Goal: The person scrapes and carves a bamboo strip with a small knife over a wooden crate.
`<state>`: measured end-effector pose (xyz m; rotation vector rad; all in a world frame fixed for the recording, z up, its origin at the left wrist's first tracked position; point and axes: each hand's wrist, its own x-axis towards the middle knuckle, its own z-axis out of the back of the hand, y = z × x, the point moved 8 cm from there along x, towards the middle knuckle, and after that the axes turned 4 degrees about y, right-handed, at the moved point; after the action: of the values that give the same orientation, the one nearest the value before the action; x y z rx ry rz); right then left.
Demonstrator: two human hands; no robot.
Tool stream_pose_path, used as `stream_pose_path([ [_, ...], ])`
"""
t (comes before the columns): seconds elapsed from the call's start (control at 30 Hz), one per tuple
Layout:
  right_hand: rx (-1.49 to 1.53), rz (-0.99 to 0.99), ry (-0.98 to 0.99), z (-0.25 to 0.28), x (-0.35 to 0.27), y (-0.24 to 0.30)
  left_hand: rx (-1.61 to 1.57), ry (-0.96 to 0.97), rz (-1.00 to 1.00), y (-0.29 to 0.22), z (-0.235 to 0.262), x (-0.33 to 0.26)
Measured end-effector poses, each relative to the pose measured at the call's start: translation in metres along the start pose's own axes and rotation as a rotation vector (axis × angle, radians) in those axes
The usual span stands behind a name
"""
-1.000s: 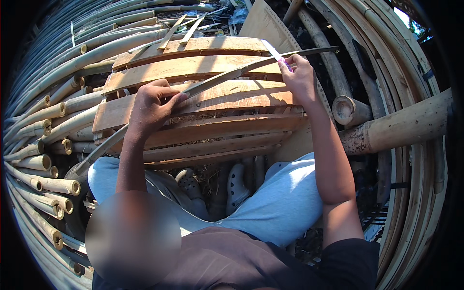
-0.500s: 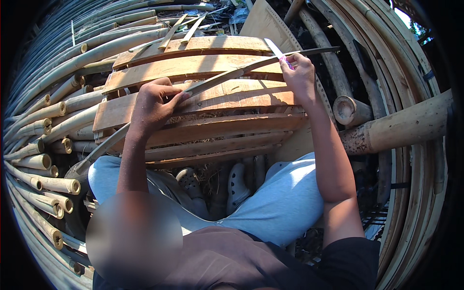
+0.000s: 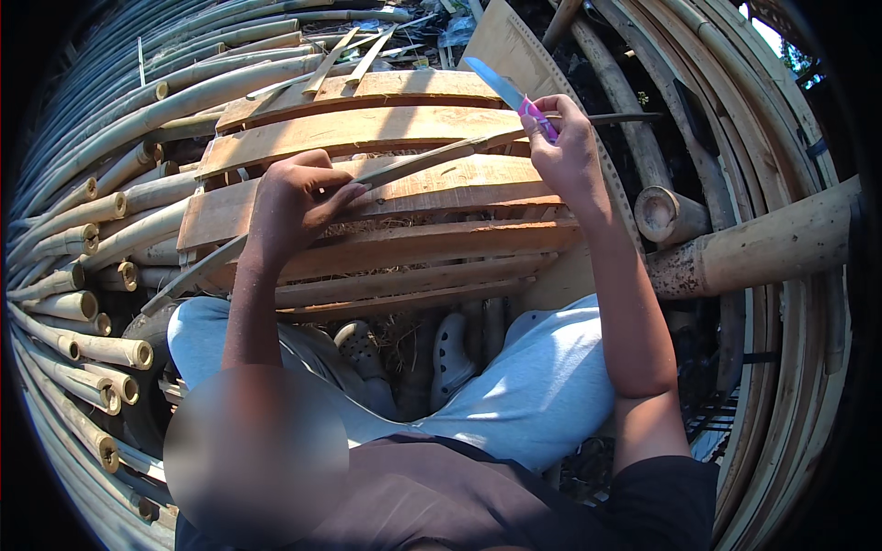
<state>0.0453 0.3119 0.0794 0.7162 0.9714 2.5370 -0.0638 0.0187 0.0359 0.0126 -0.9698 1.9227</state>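
My left hand [image 3: 299, 197] pinches a long split bamboo strip [image 3: 423, 161] between thumb and fingers. The strip slants across a slatted wooden bench [image 3: 367, 130], from low beside my left knee up to the far right. In my right hand [image 3: 568, 151] is a knife [image 3: 496, 83] with a pink and purple handle, its pale blade pointing up and to the left, off the strip. The strip's far part passes by my right fingers; whether they touch it I cannot tell.
Bamboo poles [image 3: 119, 354] are stacked along the left, cut ends toward me. A thick bamboo pole [image 3: 772, 241] juts in from the right, near long bent strips [image 3: 790, 367]. Thin slivers [image 3: 372, 57] lie beyond the bench, next to a leaning board [image 3: 510, 46].
The knife has tilted and lifted away from the strip, its blade swinging left. The strip's far end has dropped slightly nearer. My left hand keeps its hold.
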Motion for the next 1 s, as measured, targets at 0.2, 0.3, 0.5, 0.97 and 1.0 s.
stream_pose_path([
  [0.2, -0.195, 0.114, 0.093, -0.006, -0.012, 0.028, 0.032, -0.001, -0.020, -0.004, 0.000, -0.003],
  [0.3, -0.254, -0.006, 0.056, 0.012, -0.001, 0.004, 0.013, 0.029, -0.008, -0.003, 0.000, -0.003],
  [0.5, -0.500, -0.134, -0.134, 0.054, 0.011, -0.052, 0.051, 0.019, 0.048, 0.013, 0.018, -0.003],
  [0.97, -0.296, -0.188, 0.016, 0.000, -0.014, -0.015, 0.144, -0.031, 0.011, 0.010, 0.011, -0.014],
  [1.0, -0.263, -0.218, 0.031, 0.004, -0.011, -0.020, 0.163, -0.038, 0.002, 0.009, 0.011, -0.015],
])
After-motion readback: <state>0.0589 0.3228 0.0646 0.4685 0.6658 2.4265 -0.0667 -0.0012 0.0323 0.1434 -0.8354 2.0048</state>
